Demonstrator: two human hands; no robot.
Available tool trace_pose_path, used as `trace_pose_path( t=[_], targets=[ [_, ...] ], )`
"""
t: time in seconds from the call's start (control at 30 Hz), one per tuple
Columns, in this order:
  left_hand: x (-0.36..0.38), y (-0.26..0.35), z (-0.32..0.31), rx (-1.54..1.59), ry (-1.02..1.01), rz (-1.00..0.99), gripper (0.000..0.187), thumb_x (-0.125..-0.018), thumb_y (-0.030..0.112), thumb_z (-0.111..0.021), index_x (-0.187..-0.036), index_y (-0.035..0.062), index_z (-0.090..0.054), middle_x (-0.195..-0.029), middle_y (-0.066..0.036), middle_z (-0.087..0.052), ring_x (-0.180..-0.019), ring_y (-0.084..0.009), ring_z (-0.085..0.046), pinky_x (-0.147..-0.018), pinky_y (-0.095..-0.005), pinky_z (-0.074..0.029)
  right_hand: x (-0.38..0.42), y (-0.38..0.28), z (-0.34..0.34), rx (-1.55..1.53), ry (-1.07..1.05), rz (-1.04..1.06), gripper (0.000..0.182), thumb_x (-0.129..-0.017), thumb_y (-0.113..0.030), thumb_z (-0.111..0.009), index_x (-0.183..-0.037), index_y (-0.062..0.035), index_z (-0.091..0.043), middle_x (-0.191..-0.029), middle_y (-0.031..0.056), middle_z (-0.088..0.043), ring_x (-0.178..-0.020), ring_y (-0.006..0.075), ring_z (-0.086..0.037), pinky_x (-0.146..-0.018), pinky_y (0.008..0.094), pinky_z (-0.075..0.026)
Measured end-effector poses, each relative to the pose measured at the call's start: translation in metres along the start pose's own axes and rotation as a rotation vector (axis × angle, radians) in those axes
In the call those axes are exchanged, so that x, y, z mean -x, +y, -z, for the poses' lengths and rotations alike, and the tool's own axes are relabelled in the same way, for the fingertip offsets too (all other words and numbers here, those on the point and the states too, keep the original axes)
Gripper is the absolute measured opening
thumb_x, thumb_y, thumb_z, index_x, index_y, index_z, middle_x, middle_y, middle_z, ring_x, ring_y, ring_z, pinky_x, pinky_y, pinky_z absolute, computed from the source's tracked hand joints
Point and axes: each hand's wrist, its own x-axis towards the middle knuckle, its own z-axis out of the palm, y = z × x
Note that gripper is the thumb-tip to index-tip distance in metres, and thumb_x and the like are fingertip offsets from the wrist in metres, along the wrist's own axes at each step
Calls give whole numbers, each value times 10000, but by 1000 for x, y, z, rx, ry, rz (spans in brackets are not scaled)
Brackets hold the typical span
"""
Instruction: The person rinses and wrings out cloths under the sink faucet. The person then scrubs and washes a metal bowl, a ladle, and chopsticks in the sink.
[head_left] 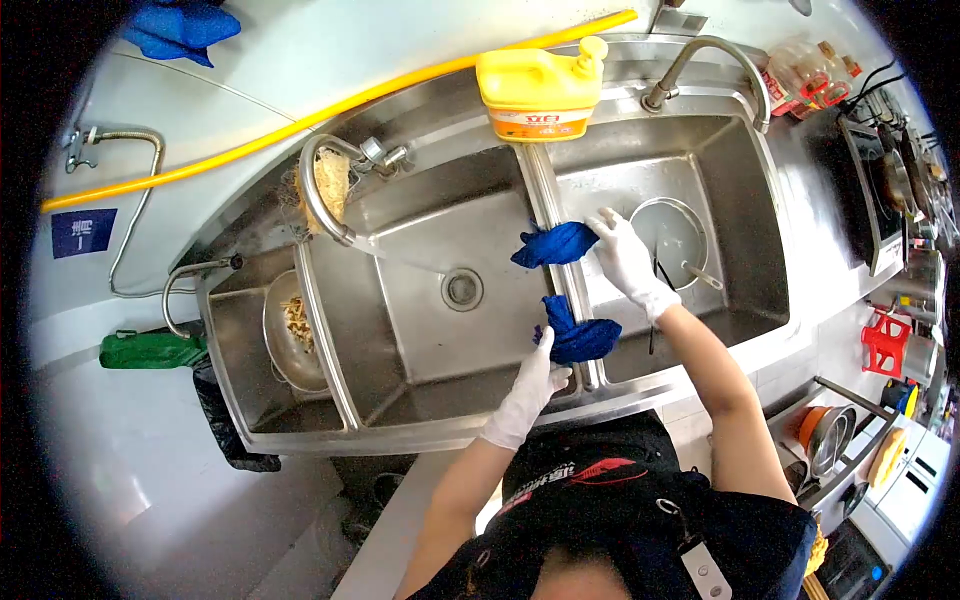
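Observation:
Two bunched blue cloths lie over the metal divider (546,190) between the middle and right sink basins. My left hand (528,395), in a white glove, is at the nearer cloth (583,340); its fingers are apart and touch the cloth's left edge. The farther cloth (557,245) has my right hand (626,260) at its right end. That hand, also in a white glove, stretches its fingertips to the fabric. Below the right wrist, a round strainer or pan (675,225) with a thin rim rests in the right basin (740,240).
A yellow detergent jug (535,88) stands behind the divider. Water runs from the middle faucet (318,195) into the middle basin (430,330). At left, a bowl (283,345) holds pale food pieces. A yellow hose (330,112) runs along the wall. Bottles (812,82) stand at back right.

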Motion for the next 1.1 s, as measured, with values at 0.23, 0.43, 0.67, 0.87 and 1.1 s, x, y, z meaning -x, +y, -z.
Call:
trace_pose_path(
  t=[0.23, 0.43, 0.67, 0.87, 1.1],
  targets=[
    [43, 1, -11, -1042, 262, -1423, 548, -633, 222, -733, -1109, 60, -516, -1183, -166, -432, -1102, -349, -414, -911, -451, -350, -44, -9, -1, -522, -249, -182, 201, -718, -57, -609, -913, -10, -599, -860, 146, -601, -837, 266, -580, -806, 338, -444],
    [22, 0, -2, -1120, 125, -1511, 469, -729, 295, -663, -1135, 96, -536, -1232, -123, -455, -1129, -331, -418, -937, -466, -326, -77, -132, -16, -514, -438, 16, 201, -734, -109, -612, -921, -39, -600, -847, 146, -604, -784, 276, -598, -762, 348, -465],
    [-32, 76, 123, 478, 78, -635, 446, -931, 356, -422, -1200, 5, -484, -1154, -119, -559, -1021, -229, -545, -911, -334, -402, -91, -205, -128, -444, -444, 39, 235, -697, -145, -646, -898, -28, -614, -860, 180, -610, -848, 352, -585, -770, 389, -466],
    [-34, 150, 146, 874, -187, -547, 634, -909, 552, -297, -1329, 77, -334, -1297, -114, -423, -1188, -267, -403, -981, -437, -348, -96, -244, -132, -912, -677, -458, 185, -774, -104, -617, -900, 31, -600, -687, 128, -587, -796, 241, -637, -657, 339, -495],
    [-45, 177, 129, 937, -414, -572, 622, -882, 631, -240, -1239, 161, -437, -1221, -65, -494, -1132, -255, -455, -978, -448, -349, -98, -222, -168, -1013, -440, -344, 187, -839, -152, -619, -924, 13, -595, -812, 74, -589, -730, 119, -541, -668, 258, -454]
  ],
)
